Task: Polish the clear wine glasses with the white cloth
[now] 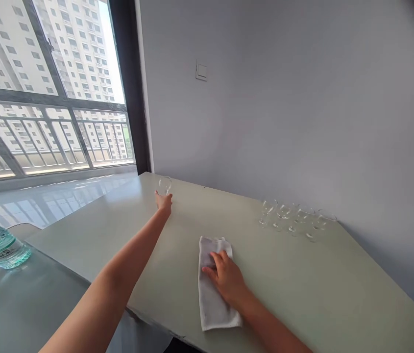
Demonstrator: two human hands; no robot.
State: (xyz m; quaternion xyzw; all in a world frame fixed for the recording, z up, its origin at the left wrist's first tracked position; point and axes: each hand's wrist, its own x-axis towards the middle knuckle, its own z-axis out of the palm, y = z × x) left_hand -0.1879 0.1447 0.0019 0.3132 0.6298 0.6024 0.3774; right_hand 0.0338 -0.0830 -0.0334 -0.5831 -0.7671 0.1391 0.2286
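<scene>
My left hand [164, 202] is stretched out to the far left part of the table, its fingers closed round the lower part of a clear stemmed glass [165, 184]. The bowl of that glass shows above the fingers; its stem and foot are hidden. My right hand [226, 278] rests on a folded white cloth [212, 309] near the front edge, thumb and fingers slightly bent and apart. The cloth lies flat on the table.
Several clear stemmed glasses [291, 218] stand in a group at the table's right back edge, by the grey wall. On a lower surface at the left lies a large water bottle [4, 247]. The pale table [287, 284] ends close to me; a window [52, 98] is beyond.
</scene>
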